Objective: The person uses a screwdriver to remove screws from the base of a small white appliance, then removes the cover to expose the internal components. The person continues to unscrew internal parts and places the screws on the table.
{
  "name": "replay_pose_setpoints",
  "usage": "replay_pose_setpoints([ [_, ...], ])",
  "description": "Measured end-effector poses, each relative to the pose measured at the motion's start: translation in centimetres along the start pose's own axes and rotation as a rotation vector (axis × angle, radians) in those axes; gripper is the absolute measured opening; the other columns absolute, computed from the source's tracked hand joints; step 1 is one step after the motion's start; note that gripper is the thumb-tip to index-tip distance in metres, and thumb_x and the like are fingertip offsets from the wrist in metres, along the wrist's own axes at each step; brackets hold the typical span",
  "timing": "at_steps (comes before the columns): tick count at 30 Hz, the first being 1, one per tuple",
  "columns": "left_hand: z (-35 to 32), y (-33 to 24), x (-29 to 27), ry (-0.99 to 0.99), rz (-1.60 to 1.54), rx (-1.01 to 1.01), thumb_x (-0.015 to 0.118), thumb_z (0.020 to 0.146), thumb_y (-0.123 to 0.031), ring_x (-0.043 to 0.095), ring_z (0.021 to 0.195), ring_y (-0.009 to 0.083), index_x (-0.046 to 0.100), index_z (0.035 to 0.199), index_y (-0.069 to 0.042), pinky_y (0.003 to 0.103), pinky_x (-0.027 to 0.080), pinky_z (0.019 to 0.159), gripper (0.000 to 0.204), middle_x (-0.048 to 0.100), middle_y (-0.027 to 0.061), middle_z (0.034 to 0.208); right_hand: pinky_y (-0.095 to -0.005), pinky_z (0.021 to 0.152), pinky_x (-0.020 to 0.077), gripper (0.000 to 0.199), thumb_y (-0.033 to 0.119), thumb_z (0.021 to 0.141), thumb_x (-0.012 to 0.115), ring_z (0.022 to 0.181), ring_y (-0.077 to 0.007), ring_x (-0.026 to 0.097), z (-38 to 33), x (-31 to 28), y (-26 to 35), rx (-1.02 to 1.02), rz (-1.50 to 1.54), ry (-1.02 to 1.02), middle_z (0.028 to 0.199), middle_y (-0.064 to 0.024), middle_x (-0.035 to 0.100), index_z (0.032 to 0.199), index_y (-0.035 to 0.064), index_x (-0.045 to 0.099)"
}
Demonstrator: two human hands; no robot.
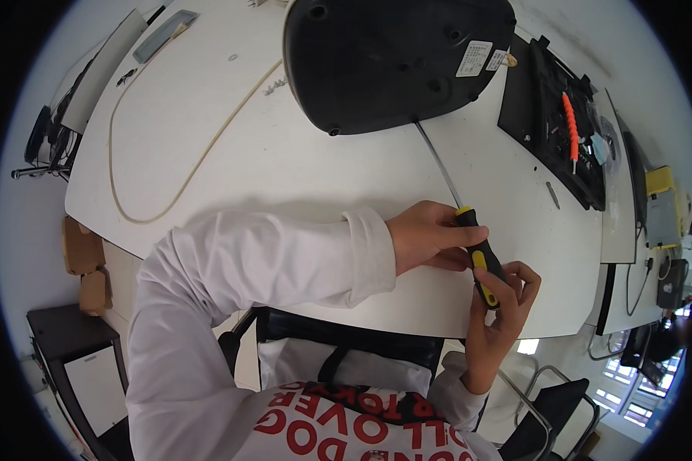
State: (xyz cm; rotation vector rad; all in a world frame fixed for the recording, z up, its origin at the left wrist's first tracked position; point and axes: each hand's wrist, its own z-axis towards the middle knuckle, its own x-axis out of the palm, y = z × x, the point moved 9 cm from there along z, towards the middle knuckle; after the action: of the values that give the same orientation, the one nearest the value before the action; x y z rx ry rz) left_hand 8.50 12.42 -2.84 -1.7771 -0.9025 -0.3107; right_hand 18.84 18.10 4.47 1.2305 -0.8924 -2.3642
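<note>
A screwdriver (486,261) with a black and yellow handle and a long metal shaft slants up and left from my hands. My left hand (430,237) is closed round the front of its handle, thumb on top. Near the butt end, my right hand (504,307) grips the handle with bent fingers. The shaft's tip meets the near edge of a black appliance (384,69), which lies with its underside up and shows recessed screw holes and white labels. Whether the tip sits in a screw there I cannot tell.
Beyond the appliance, to the right, lies an open black tool case (550,115) with an orange-handled tool (570,127). A beige cord (200,165) loops across the white table (323,177) at left. Small screws (275,86) lie beside the appliance; a grey tray (165,34) is far left.
</note>
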Motion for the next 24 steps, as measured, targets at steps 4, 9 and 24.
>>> replay_pose_setpoints([
  [4,0.1,0.1,-0.1,-0.007,0.002,0.018,0.063,0.084,-0.033,0.057,0.100,0.0168,0.053,0.106,-0.001,0.030,0.044,0.094,0.040,0.057,0.0096,0.105,-0.0238,0.057,0.0421,0.041,0.001,0.074,0.062,0.078,-0.0159,0.050,0.5,-0.1,0.1,0.113,0.095,-0.047,0.109,-0.0111,0.044,0.114,0.0072,0.055],
  [9,0.2,0.0,-0.3,-0.008,-0.034,0.058,0.063,0.085,-0.027,0.056,0.102,0.0173,0.051,0.111,0.000,0.030,0.044,0.094,0.040,0.056,0.0094,0.107,-0.0255,0.058,0.0422,0.038,0.020,0.086,0.055,0.074,-0.0165,0.052,-1.1,0.9,-3.1,0.450,0.291,0.113,0.095,-0.0110,0.053,0.118,-0.0009,0.050],
  [24,-0.1,-0.3,-0.1,-0.028,-0.120,0.070,0.057,0.088,-0.016,0.054,0.109,0.0227,0.047,0.116,0.002,0.034,0.042,0.099,0.036,0.056,0.0158,0.112,-0.0299,0.073,0.0485,0.051,-0.004,0.065,0.066,0.093,-0.0226,0.054,0.1,0.1,-0.5,0.099,0.112,0.006,0.110,-0.0120,0.044,0.114,0.0095,0.056],
])
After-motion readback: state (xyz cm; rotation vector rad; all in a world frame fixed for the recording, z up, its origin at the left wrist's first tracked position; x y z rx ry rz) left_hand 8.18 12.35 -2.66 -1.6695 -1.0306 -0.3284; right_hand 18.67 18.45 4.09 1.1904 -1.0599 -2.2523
